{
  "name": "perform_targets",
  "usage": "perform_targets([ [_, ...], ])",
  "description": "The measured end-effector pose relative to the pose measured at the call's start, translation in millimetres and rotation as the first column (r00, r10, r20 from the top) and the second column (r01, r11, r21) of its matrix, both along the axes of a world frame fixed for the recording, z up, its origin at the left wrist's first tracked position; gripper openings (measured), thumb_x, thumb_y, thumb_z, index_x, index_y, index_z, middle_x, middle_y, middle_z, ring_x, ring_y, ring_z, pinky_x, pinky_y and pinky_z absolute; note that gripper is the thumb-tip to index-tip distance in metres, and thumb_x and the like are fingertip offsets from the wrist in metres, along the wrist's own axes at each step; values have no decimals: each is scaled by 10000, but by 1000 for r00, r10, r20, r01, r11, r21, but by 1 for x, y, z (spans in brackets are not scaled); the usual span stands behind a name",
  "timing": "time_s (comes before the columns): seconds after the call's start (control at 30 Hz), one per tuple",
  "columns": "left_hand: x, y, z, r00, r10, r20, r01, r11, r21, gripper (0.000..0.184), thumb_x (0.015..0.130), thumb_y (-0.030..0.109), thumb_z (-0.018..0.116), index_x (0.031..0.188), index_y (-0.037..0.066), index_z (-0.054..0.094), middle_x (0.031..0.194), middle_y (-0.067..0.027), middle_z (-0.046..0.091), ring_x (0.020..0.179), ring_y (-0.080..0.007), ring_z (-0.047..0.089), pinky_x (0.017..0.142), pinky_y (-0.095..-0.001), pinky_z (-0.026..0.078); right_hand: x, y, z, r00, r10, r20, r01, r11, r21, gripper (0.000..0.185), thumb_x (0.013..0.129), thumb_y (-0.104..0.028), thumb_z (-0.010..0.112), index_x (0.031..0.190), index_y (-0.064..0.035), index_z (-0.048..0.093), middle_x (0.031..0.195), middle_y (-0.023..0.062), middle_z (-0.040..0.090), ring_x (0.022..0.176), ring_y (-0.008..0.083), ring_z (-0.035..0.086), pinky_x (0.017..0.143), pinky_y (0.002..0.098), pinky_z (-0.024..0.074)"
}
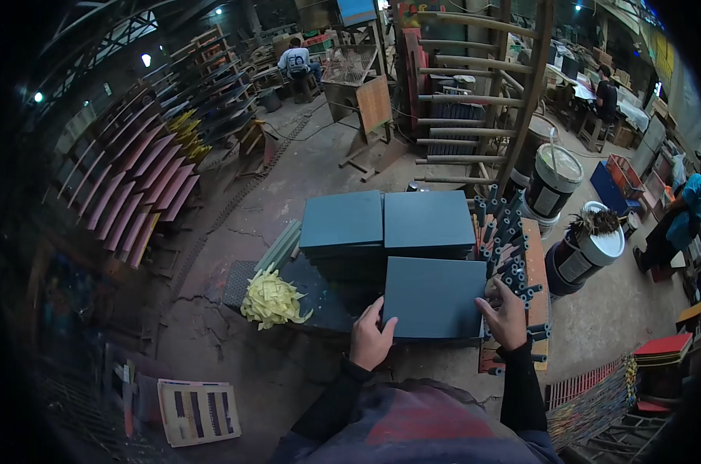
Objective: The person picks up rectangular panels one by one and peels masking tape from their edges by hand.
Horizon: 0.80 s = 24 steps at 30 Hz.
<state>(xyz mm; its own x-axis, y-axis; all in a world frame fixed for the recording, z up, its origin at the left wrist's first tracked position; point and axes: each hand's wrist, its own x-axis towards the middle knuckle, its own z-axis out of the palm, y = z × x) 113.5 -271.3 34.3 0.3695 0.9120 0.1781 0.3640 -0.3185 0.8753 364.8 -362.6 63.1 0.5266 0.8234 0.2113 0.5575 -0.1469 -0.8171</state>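
A square dark grey panel (pixel 434 298) lies flat in front of me. At its left edge is my left hand (pixel 372 337), with the thumb near the top face and the fingers along the side. My right hand (pixel 506 315) grips the opposite edge in the same way. Whether the panel rests on others is hard to tell. Just beyond it stand two stacks of similar panels, a left stack (pixel 342 220) and a right stack (pixel 429 220). A crumpled heap of pale yellow strips (pixel 273 300) sits to the left on the dark bench (pixel 319 298).
Several dark tubes (pixel 513 274) stick up from an orange board (pixel 537 309) at my right. Paint buckets, one near (pixel 571 261) and one farther (pixel 553 182), stand beyond it. A wooden rack (pixel 474 100) rises ahead. Coated boards (pixel 145 178) fill racks at left. People work in the background.
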Motion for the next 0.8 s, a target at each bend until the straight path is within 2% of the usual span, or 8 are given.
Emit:
perform_targets([
  [0.07, -11, 4, -4, 937, 33, 349, 1, 996, -94, 433, 831, 8, 615, 1248, -37, 505, 1109, -181, 612, 957, -255, 626, 820, -307, 486, -10, -3, 21, 989, 100, -108, -92, 993, 75, 335, 820, -52, 670, 1129, 51, 591, 829, 43, 563, 732, 102, 539, 660, 226, 455],
  [0.23, -47, 17, 4, 916, 54, 398, -71, 997, 29, 504, 918, 180, 593, 1353, -7, 419, 1256, -166, 548, 1108, -213, 560, 914, -308, 433, -57, -6, 23, 949, 314, 4, -294, 883, 365, 171, 705, 26, 691, 863, -20, 645, 769, 58, 516, 699, 173, 534, 616, 281, 437],
  [0.3, -61, 6, 16, 351, 139, 926, 306, 918, -254, 653, 937, 404, 540, 1415, 14, 326, 1353, -140, 476, 1203, -217, 486, 996, -351, 374, -89, -9, 27, 904, 307, 298, -411, 817, 405, 279, 625, 38, 710, 883, -64, 684, 778, 64, 532, 711, 213, 545, 619, 302, 448],
  [0.33, -73, 3, 29, 354, 142, 924, 361, 891, -276, 752, 921, 539, 473, 1428, 20, 275, 1374, -107, 448, 1246, -225, 439, 1035, -379, 336, -102, -6, 35, 825, 325, 462, -522, 751, 405, 361, 586, 50, 708, 916, -98, 704, 790, 58, 548, 723, 222, 558, 620, 306, 458],
  [0.37, -92, 7, 31, 274, 191, 942, 460, 834, -303, 582, 927, 366, 565, 1356, 17, 383, 1289, -95, 509, 1166, -222, 503, 978, -372, 398, -119, -3, 32, 768, 301, 565, -573, 715, 399, 329, 598, 43, 694, 893, -101, 707, 802, 55, 557, 743, 217, 571, 620, 305, 463],
  [0.43, -116, 5, 40, 554, 353, 754, 115, 865, -489, 438, 921, 176, 557, 1302, -2, 433, 1215, -119, 546, 1106, -245, 545, 934, -375, 440, -146, 2, 21, 730, 354, 584, -631, 676, 380, 338, 612, 38, 674, 923, -93, 696, 832, 66, 578, 755, 229, 585, 617, 313, 475],
  [0.57, -156, 6, 42, 481, 376, 792, 107, 871, -479, 396, 871, 25, 562, 1254, -16, 473, 1157, -106, 570, 1046, -229, 571, 890, -350, 467, -173, 9, 22, 701, 586, 408, -706, 651, 278, 427, 600, 120, 587, 973, -73, 663, 862, 94, 603, 724, 262, 592, 631, 323, 491],
  [0.8, -192, -8, 22, 742, 157, 652, 159, 903, -399, 370, 856, 58, 612, 1205, -19, 519, 1121, -71, 586, 1008, -150, 557, 861, -287, 449, -220, 33, 56, 783, 452, 427, -600, 728, 332, 290, 677, 47, 698, 946, -58, 665, 833, 99, 601, 719, 248, 587, 594, 327, 469],
])
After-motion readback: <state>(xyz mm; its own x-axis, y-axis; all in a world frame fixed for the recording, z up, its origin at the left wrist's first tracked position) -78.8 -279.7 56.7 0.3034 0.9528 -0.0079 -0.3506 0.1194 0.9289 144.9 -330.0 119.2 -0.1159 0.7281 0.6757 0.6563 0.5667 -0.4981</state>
